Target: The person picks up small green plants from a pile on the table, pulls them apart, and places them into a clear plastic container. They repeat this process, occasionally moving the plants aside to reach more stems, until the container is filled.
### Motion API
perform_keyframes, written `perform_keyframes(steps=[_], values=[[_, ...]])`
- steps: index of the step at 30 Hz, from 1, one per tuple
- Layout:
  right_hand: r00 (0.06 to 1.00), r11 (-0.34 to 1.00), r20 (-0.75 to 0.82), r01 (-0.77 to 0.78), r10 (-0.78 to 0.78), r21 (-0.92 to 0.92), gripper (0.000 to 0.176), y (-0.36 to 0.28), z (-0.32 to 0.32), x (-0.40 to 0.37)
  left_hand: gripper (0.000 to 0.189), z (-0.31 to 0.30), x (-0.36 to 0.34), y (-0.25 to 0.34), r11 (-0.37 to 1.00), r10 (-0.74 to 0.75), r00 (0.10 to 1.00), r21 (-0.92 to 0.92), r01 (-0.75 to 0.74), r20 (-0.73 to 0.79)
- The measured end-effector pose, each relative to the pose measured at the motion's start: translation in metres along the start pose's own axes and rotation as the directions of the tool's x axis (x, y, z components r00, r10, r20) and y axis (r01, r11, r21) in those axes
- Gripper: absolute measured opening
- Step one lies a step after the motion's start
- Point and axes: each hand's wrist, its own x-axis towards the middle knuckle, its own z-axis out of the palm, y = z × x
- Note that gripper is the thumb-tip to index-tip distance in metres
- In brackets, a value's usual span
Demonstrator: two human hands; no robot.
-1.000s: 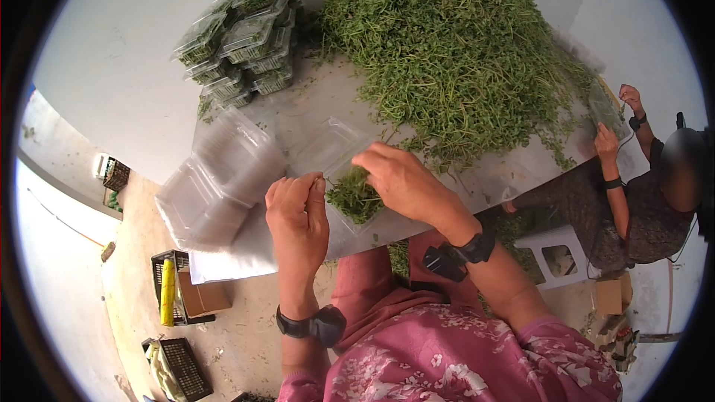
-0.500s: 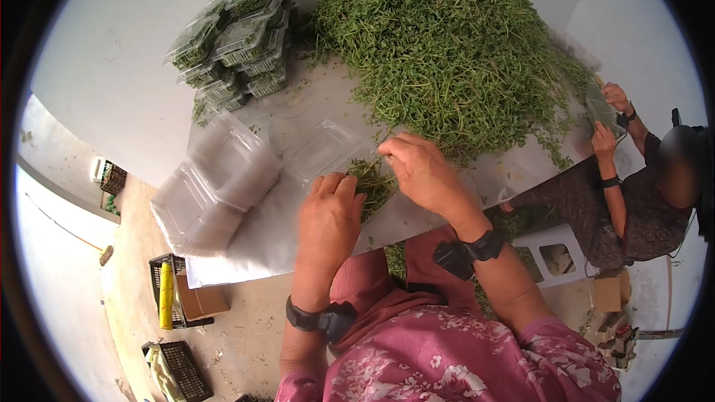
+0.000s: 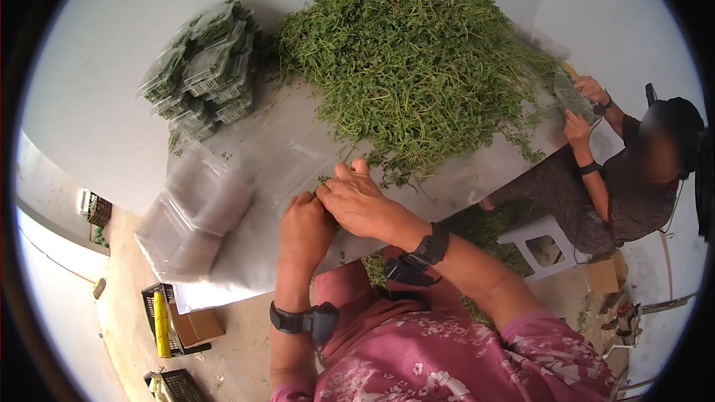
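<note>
Looks like the lid-closing bit: left hand and right hand, fingers pressed together over the herb-stuffed clamshell at the counter edge (mostly hidden tbh), next needing an even squeeze.

Clear glossy plastic clamshell boxes, leafy matt green herbs, smooth white table

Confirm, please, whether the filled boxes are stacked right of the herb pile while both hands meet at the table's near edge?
Not quite: the head view shows the filled boxes stacked left of the herb pile, not right. The left hand and right hand do meet at the table's near edge.
</note>
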Motion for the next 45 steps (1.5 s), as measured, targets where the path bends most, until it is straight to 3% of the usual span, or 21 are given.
perform_keyframes(steps=[2,5,8,11,15,18,21,24,27,30,33,39,42,45], values=[[0.999,0.999,0.046,0.023,-0.024,0.024,0.013,0.002,-0.004,0.001,0.011,-0.001,0.000,0.003,1.000,-0.004,1.000,0.013,0.004,-0.005],[1.000,0.991,-0.007,0.029,-0.029,0.132,0.016,0.007,-0.004,-0.004,0.014,-0.004,-0.001,0.005,1.000,-0.007,1.000,0.018,0.007,0.005],[0.973,0.983,-0.231,0.065,-0.025,0.170,0.017,0.016,-0.014,-0.012,0.017,-0.006,-0.003,0.005,1.000,0.013,1.000,0.011,-0.012,-0.028],[0.970,0.972,-0.206,-0.084,0.130,0.222,0.015,0.039,-0.049,-0.024,0.020,-0.006,-0.005,0.005,1.000,0.017,0.999,-0.001,-0.017,-0.049],[0.939,0.946,-0.119,-0.311,0.321,0.095,0.016,0.093,-0.078,-0.045,0.019,-0.008,-0.005,0.008,1.000,-0.016,1.000,0.010,0.016,-0.019],[0.939,0.940,-0.069,-0.339,0.336,-0.033,0.025,0.129,-0.078,-0.056,0.019,-0.012,-0.012,0.014,1.000,-0.022,0.998,0.015,0.023,-0.053],[0.916,0.915,0.080,-0.382,0.394,-0.127,0.041,0.141,-0.075,-0.057,0.020,-0.022,-0.017,0.023,0.997,0.020,0.993,0.076,-0.011,-0.119],[0.893,0.903,0.203,-0.349,0.401,-0.249,0.053,0.147,-0.073,-0.053,0.027,-0.030,-0.022,0.032,0.999,0.049,0.982,0.001,-0.050,-0.181],[0.874,0.873,0.253,-0.303,0.415,-0.383,0.053,0.153,-0.067,-0.050,0.036,-0.023,-0.024,0.030,0.996,0.050,0.987,-0.071,-0.062,-0.154],[0.900,0.876,0.236,-0.249,0.367,-0.413,0.043,0.164,-0.065,-0.048,0.045,-0.010,-0.026,0.022,0.995,0.088,0.988,-0.044,-0.094,-0.126],[0.874,0.857,0.249,-0.286,0.416,-0.429,0.031,0.159,-0.077,-0.042,0.054,-0.004,-0.026,0.014,0.989,0.120,0.988,-0.070,-0.127,-0.098],[0.928,0.931,-0.086,-0.365,0.363,-0.002,0.015,0.158,-0.104,-0.046,0.059,-0.002,-0.026,0.011,0.989,0.125,0.989,-0.075,-0.131,-0.078],[0.951,0.977,-0.224,-0.207,0.212,0.047,0.020,0.168,-0.105,-0.049,0.059,0.001,-0.027,0.012,0.991,0.121,0.987,-0.052,-0.127,-0.105],[0.914,0.910,-0.123,-0.356,0.386,0.211,0.019,0.165,-0.111,-0.047,0.058,-0.002,-0.027,0.012,0.990,0.117,0.989,-0.072,-0.124,-0.091]])
